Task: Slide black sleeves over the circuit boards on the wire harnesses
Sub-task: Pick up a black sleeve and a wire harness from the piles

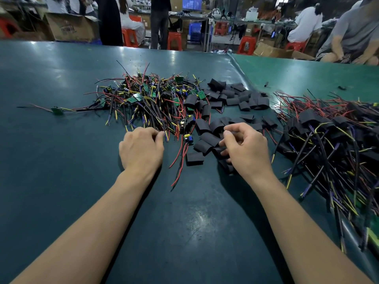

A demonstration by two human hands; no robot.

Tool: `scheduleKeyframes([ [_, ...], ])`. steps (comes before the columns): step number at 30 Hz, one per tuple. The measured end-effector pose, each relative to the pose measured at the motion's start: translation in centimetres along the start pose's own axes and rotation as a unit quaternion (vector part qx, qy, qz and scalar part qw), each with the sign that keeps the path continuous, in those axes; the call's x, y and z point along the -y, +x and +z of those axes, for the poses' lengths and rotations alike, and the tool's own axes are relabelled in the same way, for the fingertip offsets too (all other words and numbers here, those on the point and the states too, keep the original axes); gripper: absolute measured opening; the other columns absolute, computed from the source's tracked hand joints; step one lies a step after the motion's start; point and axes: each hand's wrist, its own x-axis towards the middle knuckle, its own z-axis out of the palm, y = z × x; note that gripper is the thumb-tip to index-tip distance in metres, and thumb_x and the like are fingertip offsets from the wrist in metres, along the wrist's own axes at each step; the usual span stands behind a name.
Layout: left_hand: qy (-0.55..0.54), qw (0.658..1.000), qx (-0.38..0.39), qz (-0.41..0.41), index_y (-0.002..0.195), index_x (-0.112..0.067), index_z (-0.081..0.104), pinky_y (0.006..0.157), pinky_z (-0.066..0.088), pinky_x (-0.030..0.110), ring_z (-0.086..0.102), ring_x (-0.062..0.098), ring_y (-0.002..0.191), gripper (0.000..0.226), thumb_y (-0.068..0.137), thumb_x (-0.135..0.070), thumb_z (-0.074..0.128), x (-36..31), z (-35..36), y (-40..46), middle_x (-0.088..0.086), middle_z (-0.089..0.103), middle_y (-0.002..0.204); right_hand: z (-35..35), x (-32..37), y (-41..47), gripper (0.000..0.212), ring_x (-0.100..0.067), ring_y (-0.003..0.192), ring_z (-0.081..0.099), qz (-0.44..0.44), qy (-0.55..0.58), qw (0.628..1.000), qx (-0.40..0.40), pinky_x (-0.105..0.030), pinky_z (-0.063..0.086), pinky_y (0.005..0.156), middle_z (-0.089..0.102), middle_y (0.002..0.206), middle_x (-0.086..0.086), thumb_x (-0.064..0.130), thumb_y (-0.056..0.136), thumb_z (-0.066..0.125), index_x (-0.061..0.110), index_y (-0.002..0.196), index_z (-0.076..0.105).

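Resting on the dark green table [61, 181], the left hand [141, 150] lies knuckles up with its fingers curled at the near edge of a tangled pile of unsleeved wire harnesses [143, 99]; thumb and forefinger seem to pinch a few wire ends there, though the fingertips are hidden under the hand, so the hold is not certain. Just beyond its thumb, one bare circuit board [188, 138] with yellow and blue parts lies with its long axis running roughly away from the person, its red and black wires [180, 160] trailing back toward the near edge between the two hands.

The right hand [246, 148] sits among the loose black sleeves [225, 99], fingers bent, thumb and forefinger closed narrowly on one sleeve's edge, while the lower fingers touch other sleeves beneath the palm. The sleeves are short flattened tubes lying at mixed angles; one [194, 158] lies flat just left of this hand, its long axis about crosswise.

Well to the right of the right hand, a heap of sleeved harnesses [328, 140] fans its wire ends toward the near edge.
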Motion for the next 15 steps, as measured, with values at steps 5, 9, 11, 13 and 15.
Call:
scheduleKeyframes([
  [5,-0.098,0.995,-0.026,-0.016,0.092,-0.015,0.071,0.083,0.048,0.04,0.061,0.031,0.093,0.024,0.096,-0.032,0.055,-0.1,-0.4,0.1,0.005,0.069,0.094,0.0,0.1,-0.1,0.011,-0.013,0.061,0.069,0.008,0.003,1.0,-0.003,-0.045,0.06,0.061,0.071,0.07,0.007,0.021,0.094,0.057,0.027,0.093,0.066],
  [9,-0.175,0.976,-0.109,0.072,0.083,-0.009,0.061,0.073,0.042,0.035,0.057,0.025,0.079,0.013,0.094,-0.016,0.058,-1.0,-0.5,-0.6,0.004,0.06,0.085,0.2,0.2,-0.2,0.017,-0.016,0.065,0.069,-0.01,0.002,1.0,-0.013,-0.047,0.059,0.06,0.071,0.069,0.011,0.02,0.094,0.058,0.034,0.085,0.063],
  [11,-0.182,0.974,-0.107,0.084,0.078,-0.012,0.06,0.068,0.042,0.034,0.056,0.023,0.072,0.013,0.091,-0.017,0.061,-1.1,-0.5,-0.8,-0.004,0.057,0.076,0.3,0.3,-0.2,0.019,-0.017,0.065,0.069,-0.012,-0.001,1.0,-0.014,-0.047,0.059,0.061,0.07,0.068,0.01,0.02,0.094,0.059,0.035,0.084,0.063],
  [13,-0.166,0.98,-0.022,0.106,0.072,-0.017,0.061,0.066,0.045,0.033,0.056,0.022,0.069,0.022,0.089,-0.032,0.064,-1.1,-0.3,-1.0,-0.011,0.057,0.067,0.3,0.4,-0.3,0.017,-0.017,0.066,0.069,-0.011,-0.001,1.0,-0.014,-0.047,0.059,0.062,0.071,0.069,0.009,0.019,0.094,0.059,0.033,0.086,0.064],
  [15,-0.097,0.983,0.067,0.138,0.07,-0.023,0.061,0.066,0.044,0.031,0.056,0.017,0.072,0.034,0.082,-0.054,0.066,-1.1,0.1,-1.3,-0.012,0.06,0.066,0.3,0.4,-0.3,0.016,-0.017,0.068,0.069,-0.015,-0.004,1.0,-0.011,-0.047,0.059,0.065,0.071,0.07,0.007,0.019,0.094,0.059,0.031,0.086,0.065],
])
